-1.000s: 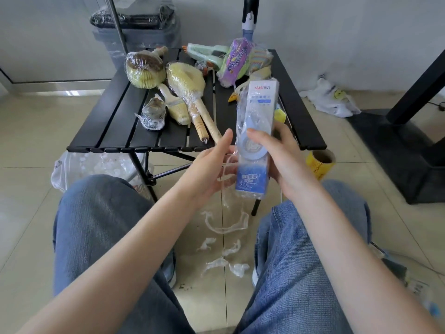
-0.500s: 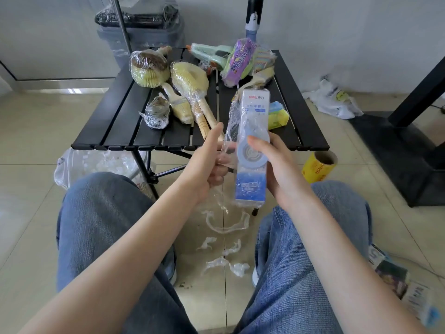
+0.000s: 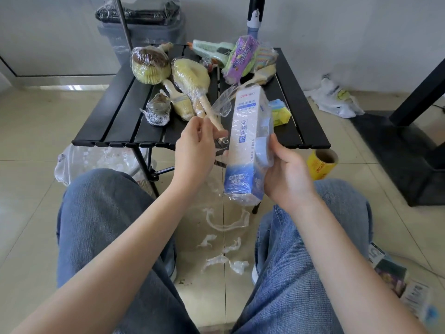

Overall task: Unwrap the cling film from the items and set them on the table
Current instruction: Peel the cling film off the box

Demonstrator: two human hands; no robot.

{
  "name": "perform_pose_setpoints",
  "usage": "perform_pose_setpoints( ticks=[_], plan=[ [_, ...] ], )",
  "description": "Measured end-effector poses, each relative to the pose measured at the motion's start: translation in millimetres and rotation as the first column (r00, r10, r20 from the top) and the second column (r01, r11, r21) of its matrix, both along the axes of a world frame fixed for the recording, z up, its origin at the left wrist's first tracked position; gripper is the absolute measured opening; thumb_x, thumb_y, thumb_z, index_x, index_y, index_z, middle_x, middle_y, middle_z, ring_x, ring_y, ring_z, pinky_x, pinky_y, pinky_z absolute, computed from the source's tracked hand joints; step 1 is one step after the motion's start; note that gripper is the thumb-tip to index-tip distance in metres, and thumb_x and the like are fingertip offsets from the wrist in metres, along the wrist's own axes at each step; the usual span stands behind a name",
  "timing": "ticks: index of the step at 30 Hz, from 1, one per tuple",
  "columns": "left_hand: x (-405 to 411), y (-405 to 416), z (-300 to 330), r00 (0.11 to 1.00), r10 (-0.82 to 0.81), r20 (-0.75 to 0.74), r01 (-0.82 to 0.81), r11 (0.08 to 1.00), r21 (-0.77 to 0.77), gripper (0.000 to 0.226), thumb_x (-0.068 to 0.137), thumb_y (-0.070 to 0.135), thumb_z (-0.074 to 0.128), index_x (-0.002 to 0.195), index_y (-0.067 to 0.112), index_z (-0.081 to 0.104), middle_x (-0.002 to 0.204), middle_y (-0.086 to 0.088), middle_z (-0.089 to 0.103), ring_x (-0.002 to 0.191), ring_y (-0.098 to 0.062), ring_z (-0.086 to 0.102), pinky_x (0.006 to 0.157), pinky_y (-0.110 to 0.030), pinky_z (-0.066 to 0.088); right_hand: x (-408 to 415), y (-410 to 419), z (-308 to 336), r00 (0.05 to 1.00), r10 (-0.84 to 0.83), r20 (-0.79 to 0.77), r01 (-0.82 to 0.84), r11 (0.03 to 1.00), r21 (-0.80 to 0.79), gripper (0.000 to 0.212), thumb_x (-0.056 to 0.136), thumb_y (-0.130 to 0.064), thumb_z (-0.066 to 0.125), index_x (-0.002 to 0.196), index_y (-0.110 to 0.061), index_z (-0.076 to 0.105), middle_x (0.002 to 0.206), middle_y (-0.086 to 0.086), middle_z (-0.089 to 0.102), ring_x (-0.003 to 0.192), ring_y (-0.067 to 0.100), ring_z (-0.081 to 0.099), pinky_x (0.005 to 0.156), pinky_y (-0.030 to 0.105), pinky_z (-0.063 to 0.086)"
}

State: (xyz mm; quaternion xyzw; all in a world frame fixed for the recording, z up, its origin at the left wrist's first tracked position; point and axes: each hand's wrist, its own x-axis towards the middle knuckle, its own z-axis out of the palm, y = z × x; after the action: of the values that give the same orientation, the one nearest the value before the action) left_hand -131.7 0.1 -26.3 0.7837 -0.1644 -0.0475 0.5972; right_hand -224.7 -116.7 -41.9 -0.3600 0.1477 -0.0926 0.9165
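At frame centre, the right hand [image 3: 287, 175] grips the blue-and-white package [image 3: 245, 150]; the left hand [image 3: 196, 147] pinches a loosened cling film flap [image 3: 222, 104]. Unwrapping is partial. One yellow item [image 3: 279, 113] lies apparently bare on the surface [image 3: 113, 121]; several wrapped items [image 3: 149, 65] remain.

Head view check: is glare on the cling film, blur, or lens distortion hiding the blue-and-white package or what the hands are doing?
Head view: daylight is soft and even; small glints on the cling film strip, yet the blue-and-white package print stays readable. Head view: left hand and right hand are sharp, no motion blur. Head view: wide-angle bending skews the black slatted table and frame edges; the bottom right corner is soft.
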Motion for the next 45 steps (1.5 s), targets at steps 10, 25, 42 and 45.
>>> perform_pose_setpoints(
  ticks=[10, 25, 42, 45],
  plan=[
    [5, 3, 12, 0.991, -0.03, -0.132, 0.02, 0.997, -0.081, 0.025, 0.103, 0.026, 0.035, 0.084, 0.012, 0.043, 0.081, 0.004, 0.075, 0.037, -0.012, 0.031, 0.038, -0.025, 0.031, 8, 6, 7, 0.91, -0.337, -0.243, 0.073, 0.706, -0.704, 0.02, 0.102, -0.035, 0.04, 0.115, -0.022, 0.05, 0.096, -0.005, 0.064, 0.084, 0.011, 0.063, 0.069, 0.035, 0.056],
    [-8, -2, 20, 0.992, -0.129, -0.015, 0.125, 0.982, -0.139, 0.021, 0.101, 0.008, 0.029, 0.111, 0.018, 0.045, 0.092, 0.0, 0.054, 0.038, -0.004, 0.042, 0.036, -0.022, 0.036, 16, 21, 8, 0.919, -0.356, -0.168, 0.046, 0.521, -0.852, 0.06, 0.08, -0.049, 0.071, 0.121, -0.019, 0.04, 0.103, -0.012, 0.058, 0.091, 0.003, 0.061, 0.066, 0.015, 0.046],
    [16, -21, 10, 0.997, 0.069, -0.046, -0.075, 0.989, -0.126, 0.023, 0.1, 0.027, 0.042, 0.077, 0.022, 0.041, 0.063, 0.005, 0.043, 0.052, -0.011, 0.036, 0.05, -0.027, 0.032, 5, 23, 4, 0.931, -0.334, -0.147, 0.008, 0.421, -0.907, 0.045, 0.082, -0.039, 0.071, 0.119, -0.027, 0.049, 0.099, -0.017, 0.063, 0.086, -0.006, 0.061, 0.066, 0.013, 0.05],
    [16, -21, 5, 0.995, 0.088, 0.04, -0.084, 0.992, -0.096, 0.019, 0.101, 0.028, 0.04, 0.086, 0.017, 0.045, 0.058, 0.007, 0.042, 0.051, -0.012, 0.036, 0.056, -0.031, 0.034, 3, 21, 6, 0.929, -0.33, -0.166, -0.016, 0.41, -0.912, 0.041, 0.082, -0.037, 0.069, 0.117, -0.028, 0.049, 0.099, -0.017, 0.064, 0.084, -0.006, 0.061, 0.065, 0.014, 0.049]
  ],
)
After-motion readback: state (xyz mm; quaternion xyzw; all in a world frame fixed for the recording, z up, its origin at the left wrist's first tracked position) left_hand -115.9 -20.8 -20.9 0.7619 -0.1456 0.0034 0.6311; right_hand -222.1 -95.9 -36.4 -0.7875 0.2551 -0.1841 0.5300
